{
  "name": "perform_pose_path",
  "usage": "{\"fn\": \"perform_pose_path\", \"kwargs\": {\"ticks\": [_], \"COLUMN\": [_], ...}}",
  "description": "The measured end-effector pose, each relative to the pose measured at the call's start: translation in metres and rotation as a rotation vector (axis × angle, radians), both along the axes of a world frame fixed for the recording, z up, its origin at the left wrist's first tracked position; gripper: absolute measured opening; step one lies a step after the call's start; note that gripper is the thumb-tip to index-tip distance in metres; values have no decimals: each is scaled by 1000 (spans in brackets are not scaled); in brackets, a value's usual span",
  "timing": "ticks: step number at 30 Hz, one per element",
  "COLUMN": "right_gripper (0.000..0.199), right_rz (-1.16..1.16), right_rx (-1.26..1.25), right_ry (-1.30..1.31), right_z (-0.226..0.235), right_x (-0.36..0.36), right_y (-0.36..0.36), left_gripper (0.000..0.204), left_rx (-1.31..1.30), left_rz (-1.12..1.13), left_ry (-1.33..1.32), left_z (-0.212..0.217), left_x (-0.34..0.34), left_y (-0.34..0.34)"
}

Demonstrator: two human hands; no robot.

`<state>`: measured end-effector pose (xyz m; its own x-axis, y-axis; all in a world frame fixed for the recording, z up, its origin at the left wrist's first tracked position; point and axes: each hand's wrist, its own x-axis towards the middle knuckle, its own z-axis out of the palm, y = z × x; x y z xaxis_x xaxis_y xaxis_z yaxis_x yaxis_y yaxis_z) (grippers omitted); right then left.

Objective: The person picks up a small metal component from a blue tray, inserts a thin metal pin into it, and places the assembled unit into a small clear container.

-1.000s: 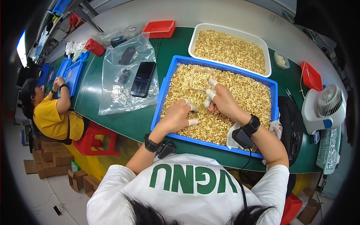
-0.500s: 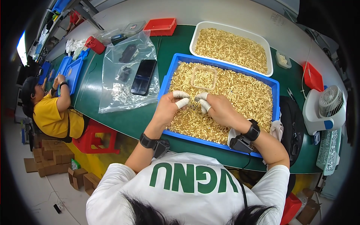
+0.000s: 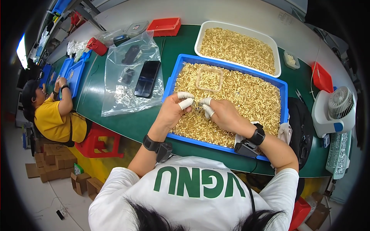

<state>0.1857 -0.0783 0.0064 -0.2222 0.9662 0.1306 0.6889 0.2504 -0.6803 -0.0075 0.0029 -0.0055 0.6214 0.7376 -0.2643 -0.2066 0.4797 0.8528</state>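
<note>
A blue tray full of small gold-coloured metal pieces lies in front of me. Over its left half my left hand and my right hand meet, white finger cots on thumbs and forefingers. Both hands are closed in a pinch, fingertips almost touching. A tiny greyish bit shows between them, too small to name. Just beyond my fingers, a clear square container holding more gold pieces sits on the heap. Each wrist wears a black strap with a small box.
Behind the blue tray stands a white tub of gold pieces. A phone lies on a clear plastic bag to the left. On the right are a black bag and a white fan. A person in yellow sits far left.
My right hand has shifted slightly left, and the fingertips of both hands have come closer together. The trays and container have stayed put.
</note>
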Motion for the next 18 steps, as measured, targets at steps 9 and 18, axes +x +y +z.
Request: {"fn": "perform_pose_path", "kwargs": {"ticks": [9,18], "right_gripper": [18,23], "right_rz": [-8,-252], "right_rx": [-366,-416], "right_ry": [415,724], "right_z": [15,2], "right_x": [-5,14], "right_y": [-2,13], "left_gripper": [18,19], "left_rx": [290,763], "left_rz": [-34,-36], "left_ry": [183,556], "left_z": [3,1], "left_x": [9,14], "left_y": [-12,-14]}}
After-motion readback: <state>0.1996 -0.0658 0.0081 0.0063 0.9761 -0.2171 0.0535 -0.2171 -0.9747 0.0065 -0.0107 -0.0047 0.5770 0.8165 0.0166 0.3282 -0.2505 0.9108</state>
